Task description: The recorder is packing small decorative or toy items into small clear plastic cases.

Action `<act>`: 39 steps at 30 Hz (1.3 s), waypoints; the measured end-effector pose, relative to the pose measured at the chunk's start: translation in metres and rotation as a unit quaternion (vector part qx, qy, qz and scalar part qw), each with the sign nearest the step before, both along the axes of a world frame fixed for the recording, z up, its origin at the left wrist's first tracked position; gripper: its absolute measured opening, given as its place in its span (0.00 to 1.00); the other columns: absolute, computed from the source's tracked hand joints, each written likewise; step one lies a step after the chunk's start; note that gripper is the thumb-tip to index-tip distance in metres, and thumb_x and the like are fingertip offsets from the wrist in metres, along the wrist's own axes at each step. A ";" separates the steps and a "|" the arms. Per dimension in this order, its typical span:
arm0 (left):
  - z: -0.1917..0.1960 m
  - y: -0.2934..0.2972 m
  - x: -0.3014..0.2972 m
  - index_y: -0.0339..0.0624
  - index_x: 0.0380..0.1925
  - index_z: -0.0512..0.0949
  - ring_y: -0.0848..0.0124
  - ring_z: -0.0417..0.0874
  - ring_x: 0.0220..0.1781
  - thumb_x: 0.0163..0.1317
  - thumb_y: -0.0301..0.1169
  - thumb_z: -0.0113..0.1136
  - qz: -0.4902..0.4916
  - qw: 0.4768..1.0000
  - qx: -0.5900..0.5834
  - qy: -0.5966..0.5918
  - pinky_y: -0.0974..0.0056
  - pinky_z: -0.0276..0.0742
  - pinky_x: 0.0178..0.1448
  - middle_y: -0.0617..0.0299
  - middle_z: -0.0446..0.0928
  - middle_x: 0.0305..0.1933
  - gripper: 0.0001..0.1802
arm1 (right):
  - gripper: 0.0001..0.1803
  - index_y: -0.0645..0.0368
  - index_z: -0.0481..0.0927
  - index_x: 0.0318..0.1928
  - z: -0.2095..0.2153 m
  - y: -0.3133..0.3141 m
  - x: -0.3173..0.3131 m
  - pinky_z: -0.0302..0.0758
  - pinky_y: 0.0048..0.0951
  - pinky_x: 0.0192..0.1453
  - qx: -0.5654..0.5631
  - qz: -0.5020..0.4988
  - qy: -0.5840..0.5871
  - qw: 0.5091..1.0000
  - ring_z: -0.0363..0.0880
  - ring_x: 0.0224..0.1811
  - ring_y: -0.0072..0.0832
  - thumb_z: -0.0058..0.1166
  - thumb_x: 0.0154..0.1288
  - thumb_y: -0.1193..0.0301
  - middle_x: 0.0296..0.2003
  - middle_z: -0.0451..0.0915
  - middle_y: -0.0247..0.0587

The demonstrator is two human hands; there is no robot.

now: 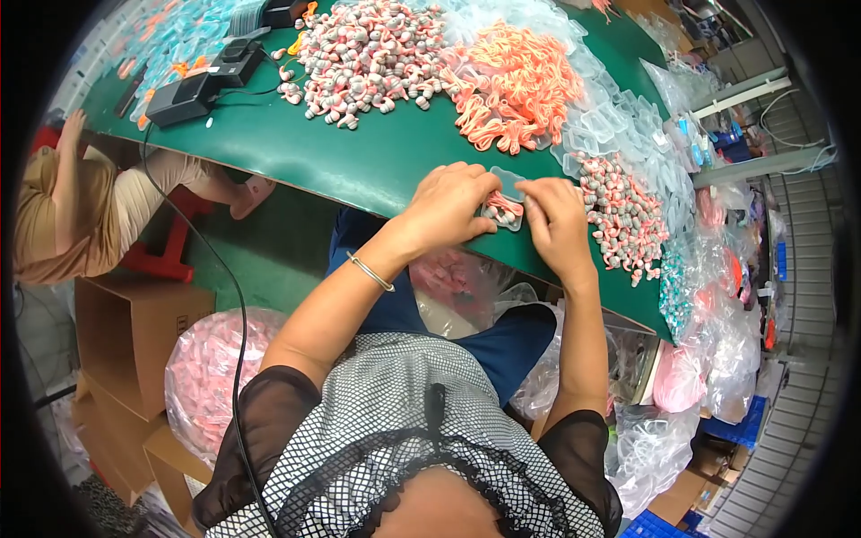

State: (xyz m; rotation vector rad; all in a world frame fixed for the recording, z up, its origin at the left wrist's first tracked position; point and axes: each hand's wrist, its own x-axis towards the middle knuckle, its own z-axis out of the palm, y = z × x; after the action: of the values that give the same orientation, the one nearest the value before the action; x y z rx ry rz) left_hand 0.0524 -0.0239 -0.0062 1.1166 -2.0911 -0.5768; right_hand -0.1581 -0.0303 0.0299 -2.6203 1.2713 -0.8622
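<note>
Between my hands, near the front edge of the green table, is a small clear plastic case [508, 184] with its lid up. A coiled orange cord and grey-and-pink earbud-like pieces [504, 210] lie inside it. My left hand [451, 204] closes on the case's left side, its thumb and fingers bent around it. From the right, my right hand [560, 222] pinches the case's other side, its fingers curled near the lid. Beyond the case lies a heap of orange coiled cords [516, 81]. More earbud-like pieces [621, 211] are piled beside my right hand.
A large pile of grey-and-pink pieces [372, 56] covers the table's far middle. Clear cases [619, 117] are heaped at right. Black power adapters [184, 99] trail a cable past my left arm. Another person [67, 211] sits at left, near cardboard boxes [134, 336] and a filled bag [220, 372].
</note>
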 end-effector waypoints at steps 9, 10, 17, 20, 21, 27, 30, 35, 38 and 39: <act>0.001 0.003 -0.001 0.43 0.52 0.74 0.56 0.80 0.47 0.47 0.36 0.76 0.004 0.999 0.016 0.028 0.53 0.73 0.54 0.57 0.79 0.41 0.32 | 0.12 0.62 0.80 0.43 -0.011 -0.010 0.001 0.77 0.33 0.38 0.090 -0.059 -0.094 0.990 0.80 0.33 0.35 0.64 0.57 0.80 0.35 0.79 0.44; 0.003 0.003 -0.002 0.44 0.55 0.73 0.56 0.80 0.47 0.47 0.36 0.76 0.007 0.999 0.031 0.036 0.53 0.73 0.54 0.56 0.79 0.41 0.34 | 0.12 0.62 0.80 0.43 -0.010 -0.005 0.001 0.77 0.33 0.38 0.091 -0.059 -0.092 0.990 0.80 0.33 0.35 0.64 0.57 0.80 0.35 0.79 0.44; -0.007 0.002 0.002 0.43 0.50 0.76 0.55 0.79 0.45 0.57 0.35 0.68 -0.026 0.997 -0.077 -0.005 0.52 0.74 0.52 0.56 0.76 0.39 0.22 | 0.17 0.61 0.81 0.47 -0.012 0.021 0.003 0.77 0.38 0.51 0.029 0.046 -0.060 0.997 0.80 0.48 0.44 0.65 0.54 0.78 0.45 0.81 0.48; -0.006 0.002 -0.005 0.43 0.46 0.78 0.56 0.78 0.44 0.60 0.36 0.64 -0.019 0.995 -0.094 -0.008 0.52 0.73 0.50 0.57 0.75 0.38 0.16 | 0.19 0.60 0.80 0.48 -0.025 0.017 0.002 0.77 0.39 0.50 0.009 0.020 -0.054 0.998 0.80 0.46 0.45 0.65 0.54 0.78 0.44 0.80 0.48; -0.007 0.002 -0.003 0.43 0.46 0.78 0.56 0.78 0.44 0.60 0.36 0.64 -0.020 0.995 -0.096 -0.008 0.52 0.73 0.50 0.57 0.75 0.38 0.16 | 0.16 0.61 0.81 0.46 -0.026 0.017 0.004 0.77 0.39 0.48 0.015 0.022 -0.067 0.997 0.80 0.43 0.45 0.64 0.55 0.78 0.41 0.81 0.47; -0.006 0.001 0.012 0.44 0.41 0.79 0.60 0.78 0.39 0.60 0.37 0.65 -0.059 0.992 -0.109 -0.018 0.57 0.69 0.42 0.61 0.74 0.34 0.12 | 0.13 0.61 0.82 0.42 -0.022 0.016 0.010 0.75 0.40 0.46 0.037 0.037 -0.078 0.996 0.81 0.39 0.43 0.65 0.55 0.74 0.36 0.83 0.43; -0.003 0.004 0.020 0.46 0.40 0.80 0.63 0.78 0.37 0.59 0.37 0.66 -0.036 0.983 -0.171 -0.053 0.59 0.67 0.40 0.63 0.74 0.32 0.12 | 0.13 0.58 0.83 0.42 -0.007 -0.002 0.006 0.74 0.41 0.47 0.025 0.065 -0.047 0.996 0.81 0.41 0.42 0.66 0.55 0.68 0.37 0.83 0.42; 0.002 0.009 0.054 0.48 0.43 0.81 0.66 0.77 0.37 0.56 0.37 0.69 0.081 0.967 -0.211 -0.121 0.59 0.66 0.41 0.66 0.74 0.33 0.15 | 0.17 0.53 0.82 0.44 -0.012 -0.041 -0.037 0.60 0.54 0.61 -0.177 -0.204 0.187 0.944 0.75 0.52 0.35 0.68 0.55 0.63 0.43 0.81 0.35; 0.005 0.009 0.071 0.48 0.45 0.81 0.66 0.77 0.40 0.56 0.35 0.69 0.102 0.965 -0.191 -0.150 0.59 0.66 0.43 0.65 0.75 0.35 0.16 | 0.18 0.54 0.83 0.44 -0.015 -0.055 -0.043 0.60 0.55 0.62 -0.204 -0.252 0.245 0.914 0.75 0.51 0.36 0.69 0.54 0.63 0.42 0.81 0.34; 0.007 0.010 0.078 0.49 0.46 0.81 0.65 0.77 0.41 0.56 0.35 0.68 0.111 0.965 -0.183 -0.152 0.59 0.66 0.43 0.64 0.76 0.37 0.16 | 0.18 0.54 0.83 0.44 -0.016 -0.058 -0.045 0.60 0.56 0.62 -0.205 -0.239 0.257 0.914 0.75 0.50 0.35 0.68 0.53 0.64 0.42 0.81 0.34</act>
State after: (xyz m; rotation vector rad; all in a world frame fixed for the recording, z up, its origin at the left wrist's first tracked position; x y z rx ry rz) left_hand 0.1308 -0.0138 0.0008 1.2534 -2.1679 0.0962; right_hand -0.2026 -0.0888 0.0138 -3.0418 2.1440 -0.5363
